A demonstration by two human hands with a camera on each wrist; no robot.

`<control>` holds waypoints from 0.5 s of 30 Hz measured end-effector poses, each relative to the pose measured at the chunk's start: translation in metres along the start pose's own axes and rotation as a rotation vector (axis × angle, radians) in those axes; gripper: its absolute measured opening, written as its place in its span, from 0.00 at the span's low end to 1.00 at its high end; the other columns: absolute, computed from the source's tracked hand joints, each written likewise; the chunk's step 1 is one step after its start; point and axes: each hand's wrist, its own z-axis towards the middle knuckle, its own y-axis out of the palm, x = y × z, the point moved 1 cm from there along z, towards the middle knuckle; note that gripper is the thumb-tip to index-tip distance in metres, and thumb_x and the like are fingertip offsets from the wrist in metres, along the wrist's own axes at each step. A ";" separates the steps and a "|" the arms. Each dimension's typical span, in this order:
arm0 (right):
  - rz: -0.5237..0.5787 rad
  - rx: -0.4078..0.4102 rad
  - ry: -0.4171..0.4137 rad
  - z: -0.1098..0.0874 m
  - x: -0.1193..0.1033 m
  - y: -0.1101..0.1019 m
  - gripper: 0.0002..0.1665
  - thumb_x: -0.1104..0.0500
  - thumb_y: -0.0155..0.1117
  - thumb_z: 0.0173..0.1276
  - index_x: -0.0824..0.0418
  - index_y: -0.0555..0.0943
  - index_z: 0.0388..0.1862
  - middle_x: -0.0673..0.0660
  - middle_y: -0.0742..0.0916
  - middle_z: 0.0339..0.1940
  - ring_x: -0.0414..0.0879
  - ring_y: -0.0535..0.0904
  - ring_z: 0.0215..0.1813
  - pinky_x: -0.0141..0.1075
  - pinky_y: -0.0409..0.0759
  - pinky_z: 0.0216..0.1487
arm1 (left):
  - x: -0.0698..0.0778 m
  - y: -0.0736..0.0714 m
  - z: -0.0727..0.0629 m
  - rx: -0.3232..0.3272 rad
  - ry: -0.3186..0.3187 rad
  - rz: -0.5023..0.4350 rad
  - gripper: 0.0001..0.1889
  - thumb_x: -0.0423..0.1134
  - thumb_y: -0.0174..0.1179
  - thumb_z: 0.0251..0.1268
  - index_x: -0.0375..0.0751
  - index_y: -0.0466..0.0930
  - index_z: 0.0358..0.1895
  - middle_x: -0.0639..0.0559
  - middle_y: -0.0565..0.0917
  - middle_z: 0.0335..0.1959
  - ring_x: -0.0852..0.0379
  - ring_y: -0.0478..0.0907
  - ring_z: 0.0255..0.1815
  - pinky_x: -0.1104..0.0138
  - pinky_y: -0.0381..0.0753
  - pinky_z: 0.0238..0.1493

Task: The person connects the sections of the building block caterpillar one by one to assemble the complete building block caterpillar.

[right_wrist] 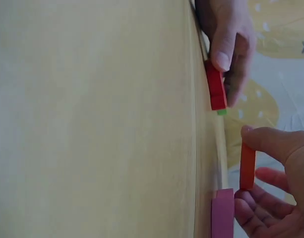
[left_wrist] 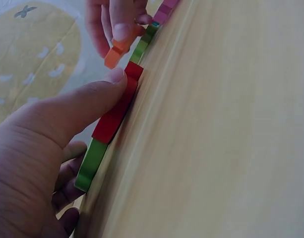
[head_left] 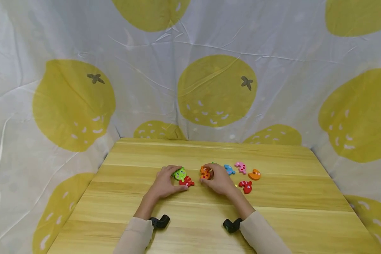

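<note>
Left hand [head_left: 165, 182] grips the joined pair: its thumb is against the red piece numbered 2 [head_left: 186, 181], its fingers round the far side of the green smiling head piece [head_left: 179, 174]. Right hand [head_left: 221, 180] pinches the orange dark-spotted piece [head_left: 204, 173] between thumb and fingers; the wrist views show it raised off the wooden surface [head_left: 197, 222], near the red piece but apart from it. The hands are apart from each other. To the right of the right hand lie a blue piece [head_left: 228, 170], a pink spotted piece [head_left: 241, 167], an orange piece numbered 10 [head_left: 254, 174] and a red striped piece numbered 8 [head_left: 246, 186]. Judgement: the step in hand looks like fitting the orange piece to the red piece's free end, where a small knob points right. Best done with light left-thumb pressure, so the pair does not slide or come apart; the orange piece turned to match the knob, then lowered flat rather than pushed in tilted. Right fingertips should clear the mating edge. They cover part of the orange outline, so its socket cannot be told.
</note>
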 end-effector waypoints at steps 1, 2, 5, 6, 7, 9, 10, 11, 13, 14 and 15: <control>0.000 0.005 -0.004 -0.002 -0.001 0.000 0.33 0.48 0.79 0.62 0.55 0.82 0.64 0.50 0.83 0.42 0.43 0.74 0.40 0.36 0.75 0.42 | 0.000 0.000 0.000 0.000 0.002 -0.001 0.48 0.66 0.77 0.47 0.50 0.74 0.72 0.48 0.76 0.69 0.44 0.68 0.71 0.41 0.64 0.70; -0.001 0.011 -0.009 -0.004 -0.002 -0.001 0.33 0.48 0.79 0.62 0.54 0.82 0.64 0.50 0.83 0.42 0.42 0.75 0.40 0.36 0.76 0.42 | -0.001 -0.001 0.000 -0.003 0.003 0.000 0.48 0.66 0.77 0.47 0.50 0.74 0.73 0.48 0.76 0.70 0.43 0.68 0.71 0.41 0.64 0.70; -0.005 0.034 -0.029 -0.010 -0.006 0.000 0.32 0.48 0.79 0.62 0.53 0.82 0.63 0.50 0.84 0.46 0.42 0.76 0.42 0.36 0.77 0.44 | -0.001 -0.001 0.000 -0.012 0.010 -0.005 0.47 0.66 0.76 0.48 0.51 0.74 0.73 0.47 0.76 0.71 0.43 0.68 0.72 0.41 0.64 0.70; -0.007 0.039 -0.038 -0.012 -0.008 0.000 0.31 0.48 0.79 0.62 0.53 0.82 0.62 0.50 0.84 0.47 0.42 0.76 0.43 0.36 0.78 0.44 | -0.001 -0.001 0.000 -0.015 0.010 -0.003 0.47 0.66 0.76 0.48 0.52 0.74 0.73 0.48 0.76 0.71 0.43 0.68 0.72 0.41 0.64 0.70; -0.006 0.040 -0.045 -0.013 -0.010 0.000 0.31 0.48 0.79 0.62 0.53 0.82 0.62 0.49 0.84 0.48 0.42 0.76 0.43 0.36 0.78 0.44 | -0.002 -0.001 0.000 -0.017 0.011 -0.004 0.46 0.66 0.76 0.48 0.52 0.75 0.73 0.48 0.76 0.71 0.43 0.68 0.73 0.42 0.64 0.70; 0.000 0.033 -0.066 -0.016 -0.013 0.002 0.30 0.48 0.79 0.62 0.53 0.83 0.61 0.49 0.84 0.46 0.42 0.75 0.42 0.35 0.78 0.43 | -0.002 -0.001 0.000 -0.018 0.010 -0.005 0.46 0.65 0.76 0.49 0.52 0.75 0.72 0.48 0.76 0.71 0.44 0.68 0.73 0.42 0.64 0.70; 0.004 0.025 -0.074 -0.017 -0.015 0.003 0.29 0.48 0.79 0.62 0.53 0.83 0.61 0.49 0.84 0.46 0.41 0.75 0.41 0.35 0.78 0.43 | -0.003 0.000 0.000 -0.015 0.011 -0.005 0.45 0.65 0.76 0.48 0.52 0.75 0.72 0.49 0.76 0.71 0.44 0.68 0.73 0.42 0.64 0.69; 0.005 0.017 -0.079 -0.018 -0.017 0.004 0.29 0.47 0.79 0.62 0.53 0.83 0.61 0.48 0.84 0.45 0.41 0.75 0.40 0.34 0.78 0.42 | -0.003 0.000 0.000 -0.014 0.011 -0.004 0.45 0.65 0.77 0.48 0.53 0.75 0.72 0.49 0.76 0.71 0.44 0.68 0.73 0.43 0.64 0.69; 0.005 0.002 -0.086 -0.020 -0.019 0.007 0.29 0.47 0.79 0.61 0.53 0.83 0.60 0.47 0.83 0.43 0.40 0.74 0.38 0.32 0.77 0.40 | -0.003 0.001 0.000 -0.005 0.018 -0.003 0.45 0.65 0.77 0.48 0.53 0.76 0.71 0.50 0.76 0.71 0.44 0.69 0.72 0.42 0.64 0.68; 0.005 -0.002 -0.085 -0.021 -0.020 0.008 0.29 0.47 0.80 0.61 0.54 0.83 0.60 0.47 0.83 0.42 0.40 0.74 0.38 0.32 0.77 0.39 | -0.003 0.002 0.001 -0.004 0.019 -0.003 0.45 0.65 0.77 0.48 0.54 0.76 0.71 0.50 0.76 0.71 0.44 0.69 0.73 0.42 0.64 0.68; 0.001 -0.005 -0.085 -0.021 -0.021 0.009 0.30 0.47 0.80 0.61 0.54 0.84 0.60 0.47 0.82 0.41 0.40 0.74 0.37 0.31 0.76 0.38 | -0.003 0.002 0.001 -0.003 0.021 -0.001 0.45 0.65 0.77 0.48 0.55 0.76 0.72 0.50 0.76 0.71 0.44 0.69 0.73 0.42 0.64 0.68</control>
